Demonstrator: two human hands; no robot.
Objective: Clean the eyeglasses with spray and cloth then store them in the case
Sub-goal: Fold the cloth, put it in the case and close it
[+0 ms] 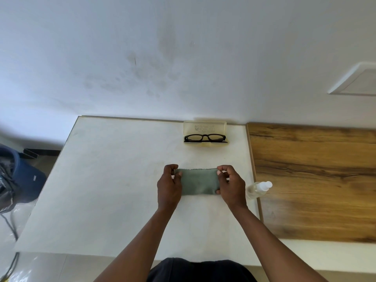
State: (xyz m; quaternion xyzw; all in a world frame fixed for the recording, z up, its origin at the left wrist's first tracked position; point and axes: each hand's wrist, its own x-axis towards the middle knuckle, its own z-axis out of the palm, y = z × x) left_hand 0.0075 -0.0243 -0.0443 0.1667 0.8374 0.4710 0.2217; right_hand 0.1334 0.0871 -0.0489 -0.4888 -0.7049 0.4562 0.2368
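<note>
A grey-green cleaning cloth [199, 181] lies folded on the white table [114, 180]. My left hand [169, 185] pinches its left edge and my right hand [231, 185] pinches its right edge. Black-framed eyeglasses [206, 138] rest in the open, translucent yellowish case [205, 127] at the back of the table, near the wall. A clear spray bottle [257, 189] with a white cap lies on its side just right of my right hand, at the table's right edge.
A wooden-topped surface [315, 180] adjoins the white table on the right. A blue bag [22, 178] and cables sit on the floor to the left. The white wall [183, 58] rises directly behind the case.
</note>
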